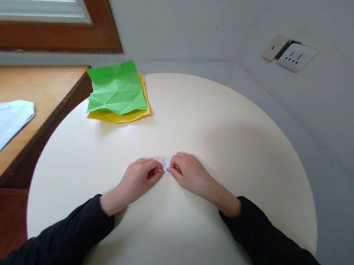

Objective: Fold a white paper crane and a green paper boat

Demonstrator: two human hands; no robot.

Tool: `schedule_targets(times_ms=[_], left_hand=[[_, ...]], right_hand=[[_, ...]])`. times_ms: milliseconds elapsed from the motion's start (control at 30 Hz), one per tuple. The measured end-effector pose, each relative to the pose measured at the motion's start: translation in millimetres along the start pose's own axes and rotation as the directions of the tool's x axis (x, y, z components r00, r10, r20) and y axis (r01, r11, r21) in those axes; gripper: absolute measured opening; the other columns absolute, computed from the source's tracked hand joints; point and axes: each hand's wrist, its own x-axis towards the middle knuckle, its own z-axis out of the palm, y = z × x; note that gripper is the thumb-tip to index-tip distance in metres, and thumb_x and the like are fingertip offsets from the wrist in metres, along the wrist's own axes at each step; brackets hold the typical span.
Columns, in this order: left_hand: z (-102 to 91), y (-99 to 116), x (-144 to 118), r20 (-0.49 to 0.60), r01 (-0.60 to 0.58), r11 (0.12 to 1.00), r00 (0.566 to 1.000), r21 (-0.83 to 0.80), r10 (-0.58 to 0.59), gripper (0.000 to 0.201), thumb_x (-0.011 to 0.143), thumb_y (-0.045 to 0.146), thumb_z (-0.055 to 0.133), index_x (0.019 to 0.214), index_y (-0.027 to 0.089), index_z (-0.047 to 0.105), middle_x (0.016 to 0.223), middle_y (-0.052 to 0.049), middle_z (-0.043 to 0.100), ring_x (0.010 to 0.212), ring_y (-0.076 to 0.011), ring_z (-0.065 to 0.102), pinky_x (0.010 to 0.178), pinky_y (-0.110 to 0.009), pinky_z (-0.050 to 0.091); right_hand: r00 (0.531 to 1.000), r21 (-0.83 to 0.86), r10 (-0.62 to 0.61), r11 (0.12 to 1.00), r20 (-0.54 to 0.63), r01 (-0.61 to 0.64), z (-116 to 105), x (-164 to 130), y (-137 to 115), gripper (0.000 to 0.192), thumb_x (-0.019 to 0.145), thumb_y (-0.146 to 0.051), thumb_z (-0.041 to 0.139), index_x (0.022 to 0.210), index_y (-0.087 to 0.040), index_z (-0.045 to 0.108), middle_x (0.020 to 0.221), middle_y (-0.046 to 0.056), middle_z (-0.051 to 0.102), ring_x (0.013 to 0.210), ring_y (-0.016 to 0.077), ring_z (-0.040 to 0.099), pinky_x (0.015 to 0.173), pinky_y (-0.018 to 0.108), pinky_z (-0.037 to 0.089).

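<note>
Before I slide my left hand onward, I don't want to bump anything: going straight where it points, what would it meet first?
Your left hand pinches the small white paper; past that, it would likely meet your right hand first, though depth is hard to judge here.

This was the corner of a furnished room, whether home or office unclear.
A round white table (239,116) stood by pale walls (172,24), beside a wooden surface (46,83); a brown window frame (104,26), a wall socket (297,56) and a reddish floor (9,221) also pointed to ordinary indoor quarters.
</note>
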Motion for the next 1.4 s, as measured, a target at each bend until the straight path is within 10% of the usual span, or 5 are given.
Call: schedule_targets(times_ms=[1400], left_hand=[[5.6, -5, -2, -0.061, -0.216, 0.975, 0.974, 0.051, 0.219, 0.024, 0.087, 0.015, 0.045, 0.089, 0.018, 0.069, 0.069, -0.004, 0.062, 0.064, -0.0137, 0.055, 0.062, -0.026, 0.042]], right_hand=[[0.994, 0.335, -0.014, 0.941, -0.107, 0.05, 1, -3, 18, 0.027, 0.075, -0.001, 0.058, 0.066, -0.02, 0.041, 0.063, -0.006, 0.042, 0.058, 0.0107, 0.04, 0.056, 0.023, 0.032]])
